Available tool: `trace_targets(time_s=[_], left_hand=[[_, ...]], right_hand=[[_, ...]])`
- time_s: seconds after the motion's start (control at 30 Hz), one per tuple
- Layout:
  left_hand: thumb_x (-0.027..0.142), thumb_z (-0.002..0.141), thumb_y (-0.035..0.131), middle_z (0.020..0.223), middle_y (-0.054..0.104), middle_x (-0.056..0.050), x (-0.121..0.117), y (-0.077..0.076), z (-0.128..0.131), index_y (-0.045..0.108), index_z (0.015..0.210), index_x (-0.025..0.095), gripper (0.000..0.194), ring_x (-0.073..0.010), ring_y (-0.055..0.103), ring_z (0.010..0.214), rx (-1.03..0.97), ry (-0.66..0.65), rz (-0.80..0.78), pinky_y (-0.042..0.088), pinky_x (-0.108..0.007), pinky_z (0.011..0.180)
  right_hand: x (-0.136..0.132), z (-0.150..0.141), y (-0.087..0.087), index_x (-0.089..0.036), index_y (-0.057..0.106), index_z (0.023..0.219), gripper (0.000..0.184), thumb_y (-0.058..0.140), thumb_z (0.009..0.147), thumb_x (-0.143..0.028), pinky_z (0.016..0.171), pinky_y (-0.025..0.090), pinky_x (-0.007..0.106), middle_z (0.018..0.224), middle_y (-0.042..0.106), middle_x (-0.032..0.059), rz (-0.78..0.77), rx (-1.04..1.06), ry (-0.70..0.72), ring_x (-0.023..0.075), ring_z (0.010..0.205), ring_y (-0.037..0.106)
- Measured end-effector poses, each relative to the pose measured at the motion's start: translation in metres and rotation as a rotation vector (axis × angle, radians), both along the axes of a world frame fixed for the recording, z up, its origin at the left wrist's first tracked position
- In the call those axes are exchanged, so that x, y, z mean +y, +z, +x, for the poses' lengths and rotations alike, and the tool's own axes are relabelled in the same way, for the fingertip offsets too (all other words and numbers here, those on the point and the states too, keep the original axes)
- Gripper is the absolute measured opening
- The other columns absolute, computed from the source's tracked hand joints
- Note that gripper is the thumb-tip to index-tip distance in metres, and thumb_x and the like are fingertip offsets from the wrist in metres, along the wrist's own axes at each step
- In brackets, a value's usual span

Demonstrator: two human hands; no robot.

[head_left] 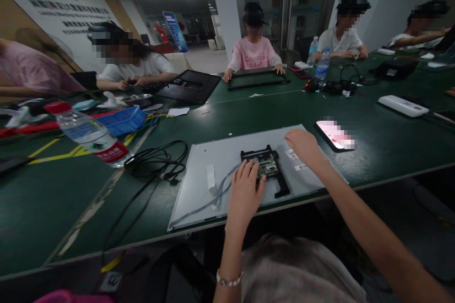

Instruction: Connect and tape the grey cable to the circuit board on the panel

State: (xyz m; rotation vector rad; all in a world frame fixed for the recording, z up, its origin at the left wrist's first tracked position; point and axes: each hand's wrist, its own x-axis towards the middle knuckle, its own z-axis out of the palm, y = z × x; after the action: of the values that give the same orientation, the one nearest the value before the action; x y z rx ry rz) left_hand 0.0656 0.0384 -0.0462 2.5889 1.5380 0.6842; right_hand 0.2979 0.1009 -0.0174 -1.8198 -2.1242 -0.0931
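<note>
In the head view, a grey metal-backed panel [227, 156] lies flat along the near edge of the green surface [277, 109]. On it rests a black bracket [282, 184] with a green circuit board [268, 166]; a thin cable [202, 208] runs toward the panel's near left corner. The left hand [245, 189] is loosely open, fingers slightly spread, its fingertips at the left side of the board. The right hand [304, 147] is partly closed over the panel's right part, near the labels; whether it has hold of anything cannot be told. A phone [334, 135] with its screen lit lies just beyond that hand.

Left of the panel are a coiled black cord [156, 161] and a red-capped bottle [94, 137] of clear plastic; its liquid level is hard to make out. Behind the bottle, toward the surface's far left, sits a blue plastic bin [122, 120]; its contents cannot be made out. Two clear bottles, one blue-labelled [323, 64] and one behind it [313, 52], stand upright near the far edge. There a co-worker [252, 52] has both hands on a black rectangular frame [259, 85].
</note>
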Motion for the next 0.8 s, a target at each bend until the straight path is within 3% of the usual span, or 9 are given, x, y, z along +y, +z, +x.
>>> trace_targets(time_s=[0.17,0.33,0.5,0.8], left_hand=[[0.032,0.095,0.041,0.142,0.050,-0.009,0.000,-0.001,0.000,0.045,0.134,0.018,0.042,-0.0256,0.036,0.138,-0.008,0.004,0.007,0.032,-0.047,0.112],[0.034,0.095,0.041,0.143,0.048,-0.011,-0.001,-0.003,0.000,0.037,0.140,0.015,0.049,-0.0259,0.034,0.139,-0.008,0.015,0.006,0.031,-0.046,0.113],[0.035,0.095,0.041,0.148,0.042,-0.013,-0.002,-0.004,0.000,0.031,0.143,0.015,0.053,-0.0248,0.032,0.141,-0.027,0.043,0.031,0.029,-0.048,0.114],[0.036,0.096,0.037,0.149,0.040,-0.013,-0.004,-0.004,0.000,0.035,0.141,0.019,0.048,-0.0295,0.028,0.142,-0.051,0.175,0.040,0.027,-0.057,0.112]], right_hand=[[-0.006,0.011,-0.020,-0.019,0.071,0.096,0.022,0.050,0.090,-0.017,0.088,0.048,0.034,0.098,0.073,0.0127,-0.024,0.060,0.007,0.0250,0.099,0.066],[-0.008,0.024,-0.019,-0.016,0.068,0.108,0.027,0.050,0.089,-0.018,0.093,0.047,0.038,0.113,0.069,0.0129,-0.035,0.098,0.025,0.0262,0.107,0.063],[-0.017,0.031,-0.018,-0.016,0.068,0.109,0.028,0.053,0.088,-0.025,0.094,0.047,0.041,0.114,0.069,0.0127,-0.031,0.126,0.055,0.0271,0.107,0.063],[-0.023,0.019,-0.032,-0.016,0.065,0.116,0.033,0.044,0.092,-0.025,0.096,0.047,0.039,0.116,0.068,0.0105,0.086,0.269,0.052,0.0240,0.107,0.062]])
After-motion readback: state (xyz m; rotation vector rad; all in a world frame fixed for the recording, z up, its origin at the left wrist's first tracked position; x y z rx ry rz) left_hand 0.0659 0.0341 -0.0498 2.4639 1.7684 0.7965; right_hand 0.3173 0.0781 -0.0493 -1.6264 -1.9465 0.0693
